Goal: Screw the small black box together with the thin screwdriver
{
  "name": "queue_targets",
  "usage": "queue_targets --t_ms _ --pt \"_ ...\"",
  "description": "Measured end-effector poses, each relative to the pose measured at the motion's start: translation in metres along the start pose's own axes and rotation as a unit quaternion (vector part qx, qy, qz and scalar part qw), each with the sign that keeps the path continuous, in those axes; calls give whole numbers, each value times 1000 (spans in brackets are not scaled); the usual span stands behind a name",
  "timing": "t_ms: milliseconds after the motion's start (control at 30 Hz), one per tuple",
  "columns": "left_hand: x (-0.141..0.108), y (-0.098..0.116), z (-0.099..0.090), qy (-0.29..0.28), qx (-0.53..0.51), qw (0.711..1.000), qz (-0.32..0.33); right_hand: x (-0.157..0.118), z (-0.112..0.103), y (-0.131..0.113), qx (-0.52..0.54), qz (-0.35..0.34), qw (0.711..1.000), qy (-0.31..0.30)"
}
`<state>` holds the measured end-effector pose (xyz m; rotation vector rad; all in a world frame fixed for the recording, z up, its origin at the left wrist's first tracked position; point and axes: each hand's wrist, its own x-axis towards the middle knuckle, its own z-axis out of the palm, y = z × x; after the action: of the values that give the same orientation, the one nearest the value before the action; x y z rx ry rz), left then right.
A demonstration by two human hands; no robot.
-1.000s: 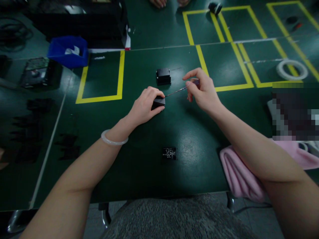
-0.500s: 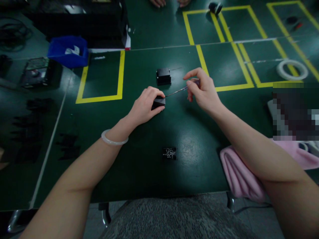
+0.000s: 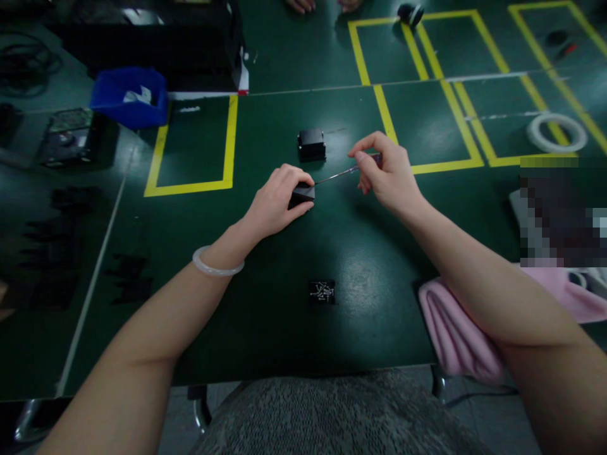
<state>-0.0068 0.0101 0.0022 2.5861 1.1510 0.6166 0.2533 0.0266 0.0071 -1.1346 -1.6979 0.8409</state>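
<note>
On the green table my left hand (image 3: 277, 199) is closed around a small black block (image 3: 303, 193), thumb on its near side and fingers over the far side. My right hand (image 3: 386, 170) grips the handle of a screwdriver (image 3: 339, 175). The thin shaft slants down to the left, and its tip meets the block's right side; the exact contact point is too small to make out. A second black block (image 3: 312, 145) with small shiny bits at its sides sits just beyond my left hand. Nearer to me lies a small dark tray (image 3: 334, 299) holding several silver screws (image 3: 323, 291).
Dark parts (image 3: 130, 278) lie at the left, below a blue bin (image 3: 128, 98) and a large black case. A white tape roll (image 3: 556, 133) and pink cloth (image 3: 458, 332) are on the right. Another person's hands (image 3: 302, 5) show at the far edge.
My right index finger and thumb have shifted slightly on the screwdriver handle. My left hand and the block have stayed in place.
</note>
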Motion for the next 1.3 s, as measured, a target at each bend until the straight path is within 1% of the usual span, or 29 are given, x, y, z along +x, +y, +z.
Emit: queue_targets --t_ms 333,767,967,1167,1300 --pt "0 -3 1 5 -4 1000 16 3 -2 8 7 -14 1000 -12" --pt "0 -1 -1 0 -4 1000 9 0 0 -1 0 -9 1000 -10" --pt "0 -2 0 5 -1 1000 14 1 0 0 7 -14 1000 -8" --pt "0 -2 1 2 -6 1000 6 0 0 0 -2 -4 1000 -10" --pt "0 -1 1 2 0 1000 6 0 -2 3 -7 -19 1000 -12"
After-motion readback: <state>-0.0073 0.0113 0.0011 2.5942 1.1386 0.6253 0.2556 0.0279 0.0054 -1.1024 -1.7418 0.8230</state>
